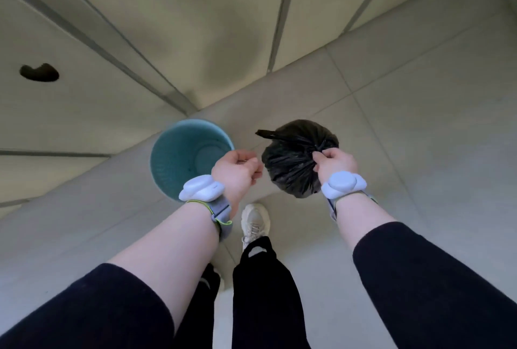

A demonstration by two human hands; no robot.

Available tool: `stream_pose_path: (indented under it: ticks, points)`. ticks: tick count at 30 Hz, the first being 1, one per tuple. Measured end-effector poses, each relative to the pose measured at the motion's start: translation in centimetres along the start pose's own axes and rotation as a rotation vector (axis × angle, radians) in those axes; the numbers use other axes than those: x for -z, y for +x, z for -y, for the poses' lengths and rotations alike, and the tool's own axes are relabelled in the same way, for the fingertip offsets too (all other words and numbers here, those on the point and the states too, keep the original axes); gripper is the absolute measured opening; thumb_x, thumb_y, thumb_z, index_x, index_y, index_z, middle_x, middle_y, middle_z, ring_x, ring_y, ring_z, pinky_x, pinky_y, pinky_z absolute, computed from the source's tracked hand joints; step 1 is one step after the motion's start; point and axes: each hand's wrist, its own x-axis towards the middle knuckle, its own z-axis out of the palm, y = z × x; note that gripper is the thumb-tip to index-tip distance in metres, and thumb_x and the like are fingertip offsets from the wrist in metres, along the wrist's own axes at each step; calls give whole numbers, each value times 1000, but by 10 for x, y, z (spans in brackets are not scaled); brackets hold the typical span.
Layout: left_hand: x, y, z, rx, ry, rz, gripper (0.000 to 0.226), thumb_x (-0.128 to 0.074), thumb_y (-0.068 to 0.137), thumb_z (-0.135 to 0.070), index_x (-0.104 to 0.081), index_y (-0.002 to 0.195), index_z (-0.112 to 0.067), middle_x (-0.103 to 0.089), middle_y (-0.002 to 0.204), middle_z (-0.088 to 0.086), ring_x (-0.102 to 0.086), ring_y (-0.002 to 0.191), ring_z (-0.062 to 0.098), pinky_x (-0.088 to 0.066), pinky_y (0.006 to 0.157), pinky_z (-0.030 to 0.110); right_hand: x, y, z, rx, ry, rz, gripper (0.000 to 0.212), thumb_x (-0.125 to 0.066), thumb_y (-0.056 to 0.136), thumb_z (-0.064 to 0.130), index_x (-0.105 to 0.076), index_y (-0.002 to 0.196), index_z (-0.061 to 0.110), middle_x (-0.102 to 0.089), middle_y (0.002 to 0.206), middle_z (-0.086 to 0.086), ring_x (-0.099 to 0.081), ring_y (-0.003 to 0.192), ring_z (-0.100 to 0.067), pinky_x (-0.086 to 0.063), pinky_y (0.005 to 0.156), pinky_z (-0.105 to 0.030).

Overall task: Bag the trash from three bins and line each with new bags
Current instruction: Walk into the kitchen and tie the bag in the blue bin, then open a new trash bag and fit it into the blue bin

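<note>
Looking down from head height at a pale tiled floor (391,113) where it meets a wall of pale panels (140,27) w/ dark seams. A person stands here, both forearms stretched fwd, dark sleeves pushed up, a white sensor unit strapped on each wrist.

Light blue round bin (173,158) sits on the floor by the wall, left of centre, no liner visible inside. Just right of it hangs a full black trash bag (291,164), its neck gathered and a loose tail sticking out top left. One pale sneaker (255,221) shows below, btwn the arms.

Right hand (334,162) grasps the bag's bunched neck, fingers clenched round it. Left hand (237,169) is beside the bag, fingers curled in; whether it pinches anything I can't tell.

Step in hand, as I judge it: closing off the bag. Best to keep the neck twisted tight, knot the tail, then set the bag clear so the bin can take a fresh liner.
</note>
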Motion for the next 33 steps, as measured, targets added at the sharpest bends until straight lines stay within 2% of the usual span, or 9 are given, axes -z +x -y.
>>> stream_pose_path:
  ticks: [5,9,11,13,17,20,23,26,33]
  points:
    - [-27,22,15,16,149,-25,17,-51,93,-6,-57,84,-20,-69,84,11,-64,73,21,-54,77,33,-6,70,-18,-116,33,93,29,-45,95,26,-64,111,10,-68,110,-15,-63,94,-29,-49,86,-35]
    - [-41,38,25,53,190,1,21,-51,94,-6,-55,79,-20,-66,76,6,-61,67,20,-50,66,25,-9,96,-21,-200,114,161,51,-44,91,24,-44,138,6,-53,137,-13,-54,120,-28,-44,97,-28]
    - [-48,47,31,78,217,27,18,-50,95,-6,-56,82,-17,-64,74,4,-60,65,18,-49,64,23,-12,99,-19,-159,105,192,66,-46,75,32,-48,134,2,-53,136,-18,-55,121,-31,-48,79,-20]
    - [-53,53,34,106,242,47,16,-49,96,-6,-55,85,-15,-62,73,4,-58,63,17,-47,61,22,-18,108,-24,-162,140,193,61,-55,75,28,-53,130,3,-57,131,-19,-59,117,-30,-45,59,-14]
    - [-60,56,33,140,237,52,8,-48,97,-6,-54,93,-10,-59,72,4,-55,60,15,-44,53,16,-25,117,-37,-193,102,287,41,-56,93,6,-52,133,9,-53,137,-14,-56,119,-24,-38,49,-8]
    - [-60,53,30,136,229,55,5,-49,97,-7,-53,99,-9,-61,74,5,-57,61,15,-46,57,18,-27,114,-40,-149,76,257,40,-56,93,9,-53,132,10,-56,132,-11,-50,97,-14,-35,43,0]
    - [-57,43,21,129,225,54,7,-48,97,-7,-54,100,-8,-62,75,5,-58,62,15,-47,60,19,-23,101,-34,-106,47,335,45,-51,94,6,-46,138,2,-54,121,-12,-46,101,-16,-44,72,-9]
    - [-48,23,4,94,235,12,8,-49,96,-6,-56,98,-9,-64,80,9,-59,65,17,-49,62,21,-9,76,-19,-66,35,295,41,-53,89,11,-57,130,15,-59,123,0,-56,111,-23,-44,102,-30]
    - [-13,-29,-36,38,244,-56,12,-51,92,-7,-60,93,-14,-69,86,10,-64,69,18,-54,76,30,29,3,21,-36,137,212,35,-56,85,17,-67,116,28,-70,107,2,-64,96,-20,-49,94,-29]
